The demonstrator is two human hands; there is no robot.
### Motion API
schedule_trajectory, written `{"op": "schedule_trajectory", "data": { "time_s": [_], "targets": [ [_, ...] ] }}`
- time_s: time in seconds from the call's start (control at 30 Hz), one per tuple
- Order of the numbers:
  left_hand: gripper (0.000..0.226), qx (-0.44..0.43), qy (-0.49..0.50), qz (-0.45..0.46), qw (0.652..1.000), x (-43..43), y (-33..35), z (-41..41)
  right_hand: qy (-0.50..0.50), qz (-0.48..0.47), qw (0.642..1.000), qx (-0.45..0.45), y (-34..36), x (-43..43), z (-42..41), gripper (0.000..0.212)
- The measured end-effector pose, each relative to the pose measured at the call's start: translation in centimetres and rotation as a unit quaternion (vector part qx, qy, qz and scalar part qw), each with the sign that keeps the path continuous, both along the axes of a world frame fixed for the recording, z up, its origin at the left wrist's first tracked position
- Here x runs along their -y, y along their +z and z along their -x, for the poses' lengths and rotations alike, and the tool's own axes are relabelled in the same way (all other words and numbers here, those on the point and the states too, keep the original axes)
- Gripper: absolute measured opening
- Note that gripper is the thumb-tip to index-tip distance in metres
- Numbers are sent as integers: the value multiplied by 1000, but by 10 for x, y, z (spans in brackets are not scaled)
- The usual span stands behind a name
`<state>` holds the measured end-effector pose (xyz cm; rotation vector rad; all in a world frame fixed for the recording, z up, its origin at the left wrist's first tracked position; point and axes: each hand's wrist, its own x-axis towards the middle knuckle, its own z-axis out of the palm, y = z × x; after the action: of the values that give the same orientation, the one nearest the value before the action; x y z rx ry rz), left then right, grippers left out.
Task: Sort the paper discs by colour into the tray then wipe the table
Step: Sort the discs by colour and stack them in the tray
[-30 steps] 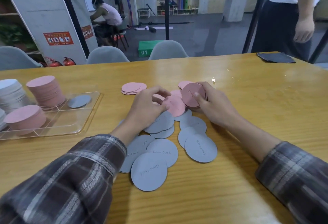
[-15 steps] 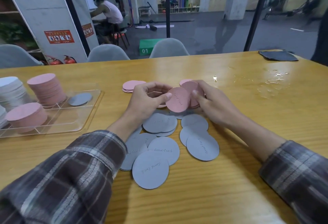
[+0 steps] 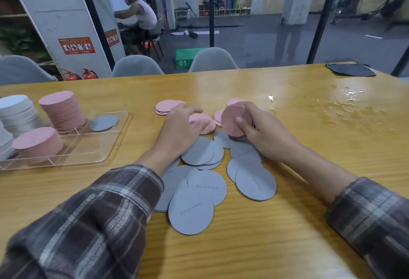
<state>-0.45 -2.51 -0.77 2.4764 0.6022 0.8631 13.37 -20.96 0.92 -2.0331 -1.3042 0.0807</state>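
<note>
Sorting is partial. The tray [image 3: 88, 149] at the table's [image 3: 287, 223] left edge holds sorted pink stacks [image 3: 63, 110]. The right hand [image 3: 265, 135] grips a held pink stack [image 3: 232, 121] mid-table; the left hand [image 3: 177, 132] rests near-straight fingers on a loose pink disc [image 3: 207, 127]. Grey discs [image 3: 191, 210] and wiping are outstanding.

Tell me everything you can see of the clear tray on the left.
The tray is shallow clear plastic with rounded corners and thin dividers. It lies flat on the wooden table, at the left, partly cut off by the frame. In it stand a far pink stack, a near pink stack and white stacks. A grey disc lies flat in its far right compartment. The left hand and the right hand are clear of it.
</note>
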Motion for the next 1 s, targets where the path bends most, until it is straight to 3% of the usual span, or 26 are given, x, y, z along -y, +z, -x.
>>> {"op": "schedule_trajectory", "data": {
  "time_s": [0.07,0.2,0.43,0.6,0.73,1.0],
  "targets": [
    [35,-77,-1,-15,997,-8,-5,3,-6,9,1000,8,0,0,0,40],
    [36,-99,-5,-21,995,-6,-3,7,-9,12,1000,6,-1,1,0,41],
    [40,-15,-5,34,999,-2,9,15,-17,-11,1000,1,-1,-1,1,38],
    [23,66,-6,171,983,-8,13,27,-28,-29,999,-18,2,-3,2,35],
    [18,119,-80,303,942,0,17,33,-29,-13,999,-29,1,-7,4,34],
    [19,133,-75,324,934,21,10,18,21,-21,995,-92,0,-12,22,30]
  ]
}}
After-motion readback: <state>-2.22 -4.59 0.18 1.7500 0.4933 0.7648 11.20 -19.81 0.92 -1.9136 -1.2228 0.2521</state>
